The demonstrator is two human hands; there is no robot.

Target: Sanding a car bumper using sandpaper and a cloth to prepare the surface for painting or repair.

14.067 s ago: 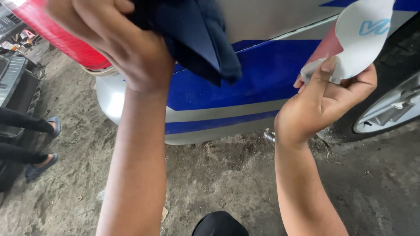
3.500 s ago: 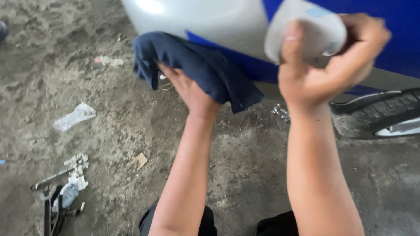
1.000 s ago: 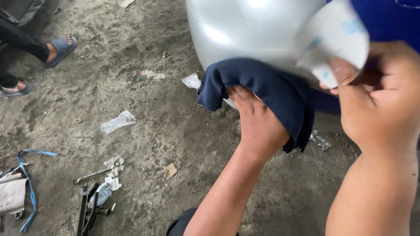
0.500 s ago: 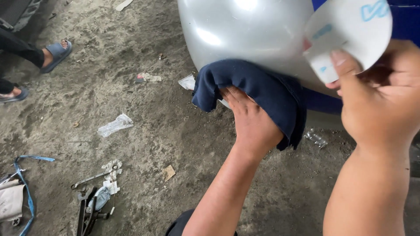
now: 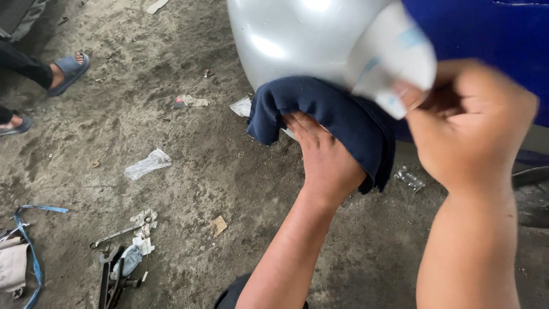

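Cloth (image 5: 337,114) on panel (image 5: 297,40) (tools (image 5: 117,269) left).

Dirt floor (image 5: 240,189), grey and sandy, littered throughout.
- Clear plastic wrapper (image 5: 147,164), crumpled, at 9 o'clock.
- Metal wrench (image 5: 117,234), on white paper scraps, at 8 o'clock.
- Dark hand tools (image 5: 111,280), just below the wrench, at 7 o'clock.
- Blue strap (image 5: 31,240) beside a beige bag (image 5: 11,266), far 8 o'clock edge.
- Cardboard scrap (image 5: 218,225), brown, near 7 o'clock.
- Blue sandal (image 5: 68,71) on another person's foot, at 10 o'clock; a second sandalled foot (image 5: 14,125) below it.
- Tyre (image 5: 532,191), partly seen, at 3 o'clock.
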